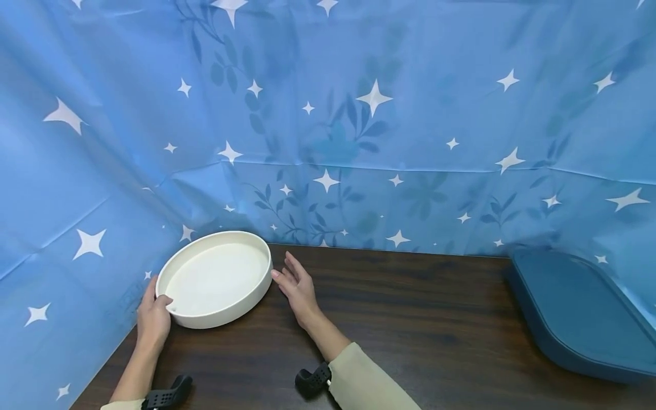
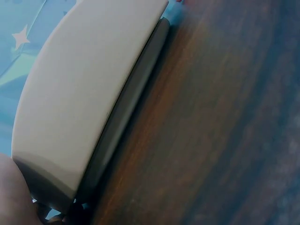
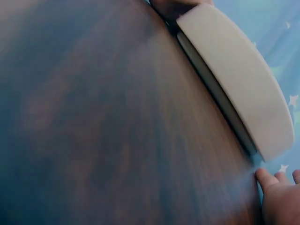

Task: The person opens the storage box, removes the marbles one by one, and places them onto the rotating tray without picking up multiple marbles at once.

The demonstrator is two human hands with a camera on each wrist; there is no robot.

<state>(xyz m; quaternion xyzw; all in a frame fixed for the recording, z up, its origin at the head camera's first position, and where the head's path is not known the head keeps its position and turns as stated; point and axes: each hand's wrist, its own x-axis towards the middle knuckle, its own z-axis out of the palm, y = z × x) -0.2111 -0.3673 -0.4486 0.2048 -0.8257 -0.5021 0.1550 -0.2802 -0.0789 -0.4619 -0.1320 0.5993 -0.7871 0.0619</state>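
Observation:
A round white tray [image 1: 217,279] with a low wall stands at the left of the dark wooden table, close to the blue cloth. At its left side, my left hand [image 1: 154,322] grips the wall, with the thumb over the rim and the other fingers mostly hidden outside it. My right hand [image 1: 299,291] is by the tray's right side, fingers spread and extended, fingertips near the outer wall. In the left wrist view the tray's wall [image 2: 89,84] slants across, with a dark grey band under its lower edge. The right wrist view shows a small gap between the fingers [image 3: 266,179] and the tray.
A blue lidded case or box [image 1: 584,313] with rounded corners lies at the table's right end. Blue cloth [image 1: 435,114] with white stars and leaves hangs behind and along the left. Dark wood tabletop [image 1: 410,319] stretches between tray and case.

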